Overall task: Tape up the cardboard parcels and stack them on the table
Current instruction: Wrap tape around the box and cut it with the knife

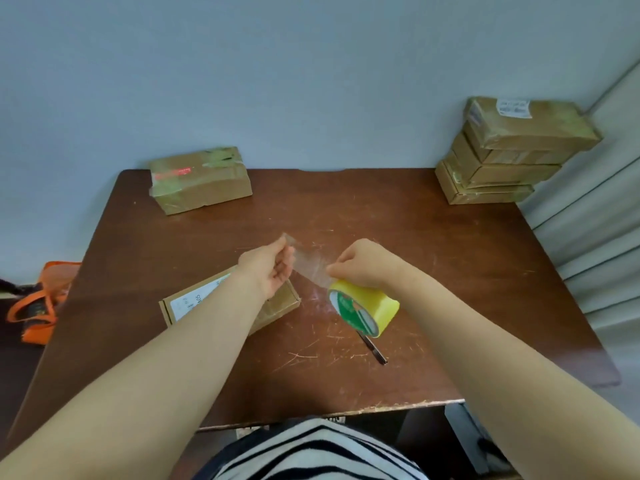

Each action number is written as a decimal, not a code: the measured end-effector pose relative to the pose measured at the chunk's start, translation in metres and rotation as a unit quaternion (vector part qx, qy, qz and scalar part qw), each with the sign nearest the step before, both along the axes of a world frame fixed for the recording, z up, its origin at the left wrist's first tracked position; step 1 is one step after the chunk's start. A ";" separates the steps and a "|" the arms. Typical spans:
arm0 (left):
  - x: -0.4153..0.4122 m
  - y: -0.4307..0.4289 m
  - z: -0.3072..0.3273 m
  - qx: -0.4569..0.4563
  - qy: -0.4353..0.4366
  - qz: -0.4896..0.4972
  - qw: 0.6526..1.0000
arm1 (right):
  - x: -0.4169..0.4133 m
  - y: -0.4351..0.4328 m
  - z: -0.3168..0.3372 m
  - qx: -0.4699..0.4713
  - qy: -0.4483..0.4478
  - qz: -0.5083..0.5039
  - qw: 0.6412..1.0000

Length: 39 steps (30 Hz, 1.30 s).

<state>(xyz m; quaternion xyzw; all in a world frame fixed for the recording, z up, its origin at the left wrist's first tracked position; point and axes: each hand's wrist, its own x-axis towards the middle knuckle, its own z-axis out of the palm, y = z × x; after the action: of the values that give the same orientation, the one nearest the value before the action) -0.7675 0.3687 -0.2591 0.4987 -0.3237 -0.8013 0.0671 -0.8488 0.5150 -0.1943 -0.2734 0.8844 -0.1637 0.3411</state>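
Observation:
A yellow roll of clear tape (366, 310) hangs above the brown table (398, 230), gripped by my right hand (363, 263). My left hand (273, 263) pinches the free end of the tape strip (310, 263), which stretches between both hands. Under my left forearm lies a flat cardboard parcel (277, 303) with a white label. A taped parcel (201, 180) sits at the table's far left. Several taped parcels form a stack (512, 150) at the far right corner.
A dark knife or cutter (374, 349) lies on the table below the tape roll. An orange bag (38, 303) sits off the table's left side. A grey wall runs behind the table; white panels stand at the right.

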 end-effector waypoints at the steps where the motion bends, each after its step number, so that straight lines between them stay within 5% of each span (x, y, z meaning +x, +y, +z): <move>1: 0.004 -0.007 0.000 -0.046 -0.020 -0.011 0.999 | 0.007 -0.003 -0.006 -0.019 -0.020 -0.011 1.000; 14: 0.047 -0.059 -0.012 -0.242 -0.136 -0.035 0.960 | 0.080 -0.014 -0.054 -0.181 -0.240 -0.085 0.950; 21: 0.058 -0.085 -0.023 -0.337 -0.153 -0.102 0.923 | 0.107 -0.006 -0.069 -0.280 -0.209 -0.079 0.934; 26: 0.052 -0.082 -0.031 -0.358 -0.147 -0.113 0.915 | 0.104 -0.005 -0.076 -0.246 -0.074 -0.060 0.964; 31: 0.051 -0.089 -0.042 -0.354 -0.168 -0.094 0.915 | 0.105 0.000 -0.084 -0.217 -0.052 -0.125 0.967; 39: 0.057 -0.094 -0.055 -0.357 -0.175 -0.118 0.910 | 0.110 -0.019 -0.095 -0.028 0.005 -0.105 0.994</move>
<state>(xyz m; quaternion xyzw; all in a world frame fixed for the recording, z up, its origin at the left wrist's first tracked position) -0.7107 0.2742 -0.3144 0.5316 -0.6512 -0.5343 0.0885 -0.7391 0.4964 -0.2894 -0.1891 0.9051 -0.2219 0.3096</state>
